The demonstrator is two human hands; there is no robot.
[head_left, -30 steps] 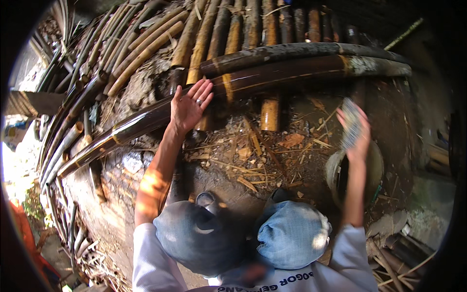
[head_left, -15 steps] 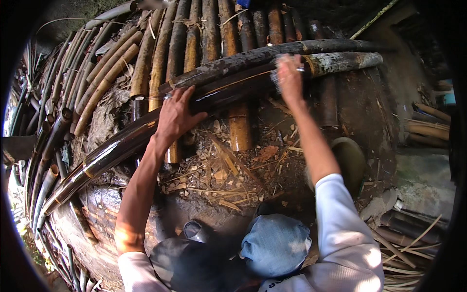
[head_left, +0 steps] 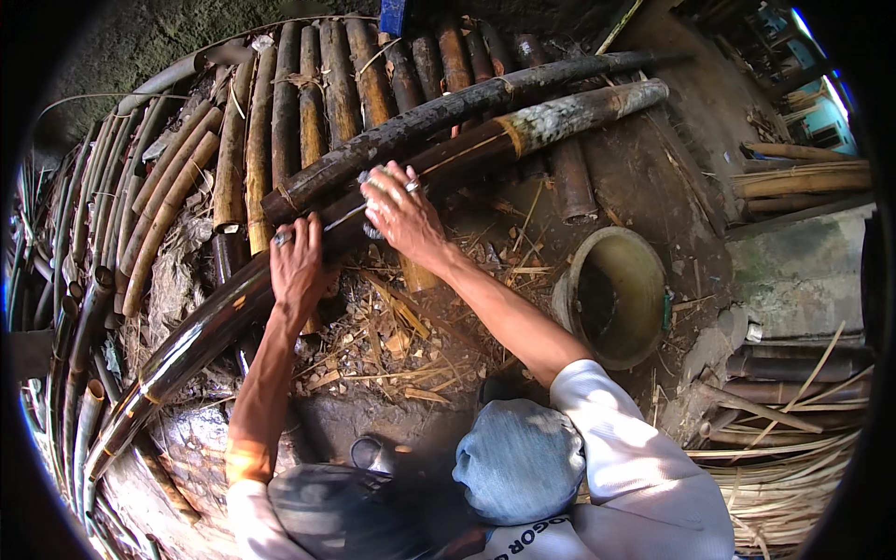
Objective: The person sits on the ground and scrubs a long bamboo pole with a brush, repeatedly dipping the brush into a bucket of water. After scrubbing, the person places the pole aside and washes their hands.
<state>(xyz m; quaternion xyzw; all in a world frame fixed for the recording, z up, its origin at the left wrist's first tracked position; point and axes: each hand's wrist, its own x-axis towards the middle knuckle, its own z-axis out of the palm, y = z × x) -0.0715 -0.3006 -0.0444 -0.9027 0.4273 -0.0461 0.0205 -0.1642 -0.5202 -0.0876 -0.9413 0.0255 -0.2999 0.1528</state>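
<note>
A long, wet, dark bamboo pole [head_left: 201, 350] slants from the lower left up to a whitish mottled end at the upper right. My left hand [head_left: 299, 266] is closed over it, fingers draped across the top. Just to the right, my right hand [head_left: 403, 210] presses a grey scrubbing pad [head_left: 371, 231] on the same pole. Most of the pad is hidden under the fingers. A second, rougher grey-black bamboo pole [head_left: 411, 126] lies behind, alongside the first.
Several shorter bamboo lengths [head_left: 285, 112] lie side by side beneath the poles. A round, worn bucket [head_left: 611, 299] stands on the ground to the right. Split bamboo strips [head_left: 784, 495] are heaped at lower right. More bamboo [head_left: 70, 373] leans at left; chips litter the ground.
My right hand has swept left and nearer along the pole with the pad, coming close to my left hand. The view has shifted, showing the bucket fully. My left hand still holds the pole.
</note>
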